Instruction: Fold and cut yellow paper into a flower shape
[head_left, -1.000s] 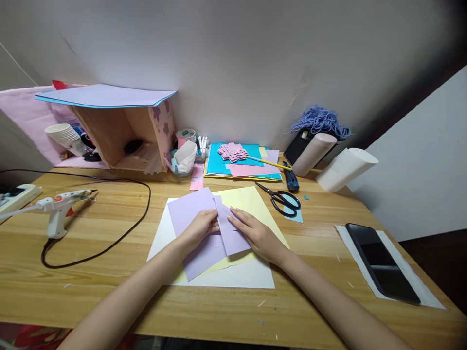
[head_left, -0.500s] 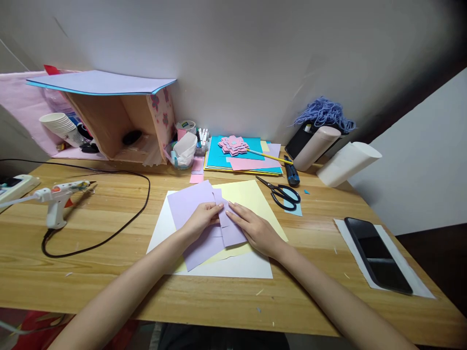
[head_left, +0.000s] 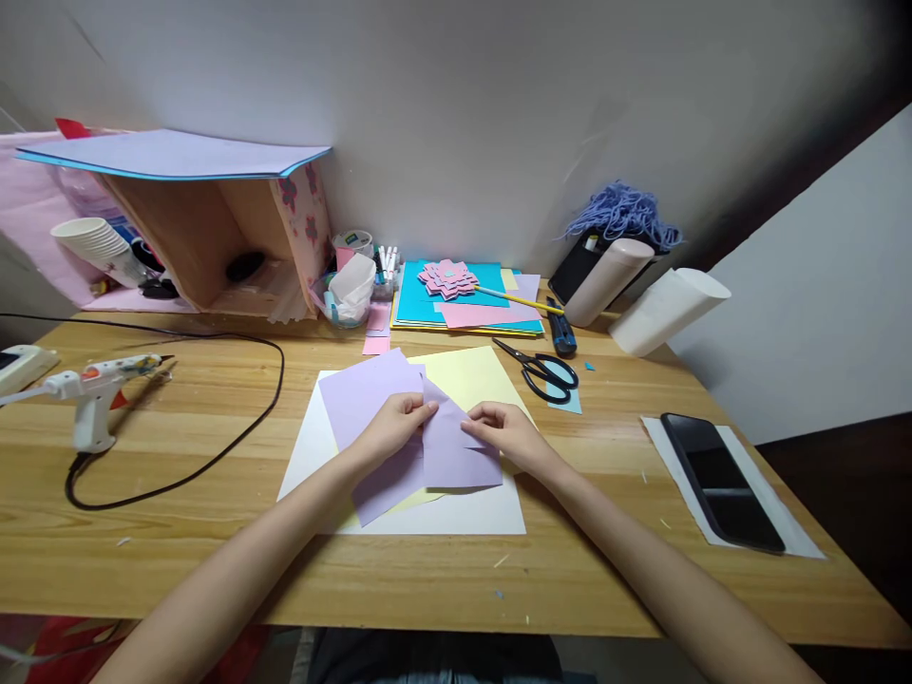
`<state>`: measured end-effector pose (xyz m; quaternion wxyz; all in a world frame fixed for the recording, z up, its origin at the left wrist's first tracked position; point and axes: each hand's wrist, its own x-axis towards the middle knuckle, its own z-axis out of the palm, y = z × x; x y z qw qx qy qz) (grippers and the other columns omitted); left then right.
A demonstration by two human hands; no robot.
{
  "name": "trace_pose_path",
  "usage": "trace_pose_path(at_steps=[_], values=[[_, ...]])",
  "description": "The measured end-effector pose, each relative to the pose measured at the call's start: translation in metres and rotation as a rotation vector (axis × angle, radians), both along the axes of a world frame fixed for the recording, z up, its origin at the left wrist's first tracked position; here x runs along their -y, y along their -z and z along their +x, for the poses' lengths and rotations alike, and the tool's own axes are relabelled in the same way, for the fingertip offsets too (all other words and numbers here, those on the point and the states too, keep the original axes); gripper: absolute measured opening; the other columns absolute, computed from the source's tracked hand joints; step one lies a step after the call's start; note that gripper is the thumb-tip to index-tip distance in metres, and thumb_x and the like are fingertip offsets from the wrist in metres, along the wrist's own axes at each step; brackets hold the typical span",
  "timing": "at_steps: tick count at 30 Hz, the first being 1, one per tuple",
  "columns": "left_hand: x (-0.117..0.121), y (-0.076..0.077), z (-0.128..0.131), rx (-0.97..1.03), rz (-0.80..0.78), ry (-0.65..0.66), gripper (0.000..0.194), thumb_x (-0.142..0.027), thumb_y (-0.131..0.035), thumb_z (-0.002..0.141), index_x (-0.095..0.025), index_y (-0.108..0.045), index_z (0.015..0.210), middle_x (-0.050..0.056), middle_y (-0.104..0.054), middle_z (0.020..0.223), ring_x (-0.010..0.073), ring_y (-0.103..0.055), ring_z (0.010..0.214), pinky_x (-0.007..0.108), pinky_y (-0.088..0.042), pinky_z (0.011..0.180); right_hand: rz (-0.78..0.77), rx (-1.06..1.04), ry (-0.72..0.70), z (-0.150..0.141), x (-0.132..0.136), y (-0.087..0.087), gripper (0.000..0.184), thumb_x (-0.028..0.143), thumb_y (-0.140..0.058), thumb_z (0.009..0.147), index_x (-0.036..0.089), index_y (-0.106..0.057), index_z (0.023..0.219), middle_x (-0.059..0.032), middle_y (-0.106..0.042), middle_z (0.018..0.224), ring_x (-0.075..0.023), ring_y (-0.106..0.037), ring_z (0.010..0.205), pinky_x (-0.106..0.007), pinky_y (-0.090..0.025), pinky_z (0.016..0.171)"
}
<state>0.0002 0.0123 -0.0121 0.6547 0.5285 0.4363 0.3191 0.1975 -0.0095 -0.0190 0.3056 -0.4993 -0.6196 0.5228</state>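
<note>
A smaller piece of purple paper (head_left: 456,465) with short slits cut in it is between my two hands. My left hand (head_left: 390,427) pinches its left edge between thumb and fingers. On the opposite side, the thumb and fingertips of my right hand (head_left: 509,437) are closed on its right edge, by a slit. Part of a larger purple sheet (head_left: 363,399) shows to the left, underneath my left hand. Below that lie a yellow sheet (head_left: 484,375) and a white sheet (head_left: 303,446) on the wooden table.
Black-handled scissors (head_left: 545,370) lie on a light blue scrap, near a utility knife (head_left: 561,332). A hot glue gun (head_left: 96,404) with its cord is at left, before an open box (head_left: 206,228). A phone (head_left: 719,480) is at right. A pink paper flower (head_left: 447,278) tops stacked paper.
My right hand has gone from lying flat on the small purple paper to pinching its right edge. The paper has turned, its lower edge now level. The view has shifted slightly.
</note>
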Motion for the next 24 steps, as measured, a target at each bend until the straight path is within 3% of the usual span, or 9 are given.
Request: trace_pose_path(at_steps=[4,8,11,16,18,22,24], values=[[0.0,-0.001,0.004,-0.062,0.048,-0.011,0.035,-0.046,-0.057,0.071,-0.013,-0.052,0.06,-0.005,-0.042,0.05,0.006,-0.034,0.045,0.019,-0.023,0.045,-0.162,-0.084,-0.018,0.004,-0.005,0.003,0.029,0.04,-0.067,0.065,0.013,-0.057,0.067,0.0033,-0.053,0.051,-0.0075,-0.047,0.046,-0.019,-0.033,0.044],[-0.007,-0.004,0.016,-0.058,0.039,-0.105,0.035,-0.046,-0.062,0.066,-0.013,-0.06,0.074,-0.002,-0.054,0.056,0.0084,-0.042,0.048,0.02,-0.027,0.046,-0.049,-0.21,0.221,0.0,-0.014,0.001,0.029,0.04,-0.068,0.064,0.015,-0.055,0.063,0.0031,-0.054,0.054,-0.0079,-0.046,0.047,-0.02,-0.033,0.044],[-0.021,-0.007,0.023,-0.145,0.085,-0.147,0.034,-0.045,-0.067,0.06,-0.012,-0.062,0.067,-0.002,-0.054,0.053,0.0087,-0.043,0.046,0.02,-0.027,0.045,0.029,-0.255,0.351,-0.001,-0.024,0.0,0.029,0.041,-0.068,0.063,0.015,-0.055,0.064,0.0015,-0.057,0.058,-0.0097,-0.05,0.05,-0.021,-0.035,0.046],[-0.048,-0.012,0.025,-0.244,0.21,-0.098,0.029,-0.039,-0.07,0.057,-0.012,-0.062,0.059,0.0,-0.059,0.055,0.0111,-0.049,0.05,0.021,-0.032,0.047,-0.092,-0.258,0.208,0.008,-0.036,0.003,0.032,0.042,-0.069,0.061,0.017,-0.05,0.063,0.0032,-0.057,0.048,-0.0104,-0.051,0.043,-0.02,-0.035,0.043],[-0.049,-0.012,0.028,-0.213,0.172,-0.12,0.029,-0.04,-0.069,0.058,-0.012,-0.063,0.061,0.001,-0.061,0.058,0.0119,-0.051,0.053,0.021,-0.034,0.048,-0.086,-0.256,0.241,0.01,-0.036,0.007,0.032,0.043,-0.069,0.062,0.017,-0.049,0.062,0.0033,-0.057,0.046,-0.01,-0.05,0.041,-0.02,-0.035,0.044],[-0.033,-0.006,0.045,-0.031,-0.048,-0.204,0.039,-0.042,-0.069,0.06,-0.011,-0.065,0.084,0.008,-0.068,0.083,0.0176,-0.06,0.069,0.024,-0.044,0.056,0.046,-0.306,0.446,0.007,-0.033,0.014,0.031,0.043,-0.065,0.068,0.017,-0.048,0.063,0.0029,-0.056,0.049,-0.0103,-0.05,0.044,-0.022,-0.036,0.047],[-0.024,-0.003,0.055,-0.034,-0.079,-0.21,0.041,-0.039,-0.073,0.056,-0.009,-0.065,0.082,0.011,-0.068,0.083,0.0187,-0.061,0.069,0.025,-0.045,0.057,0.109,-0.33,0.516,0.002,-0.03,0.016,0.03,0.042,-0.063,0.07,0.018,-0.047,0.065,0.0036,-0.055,0.05,-0.0101,-0.05,0.046,-0.022,-0.037,0.049]])
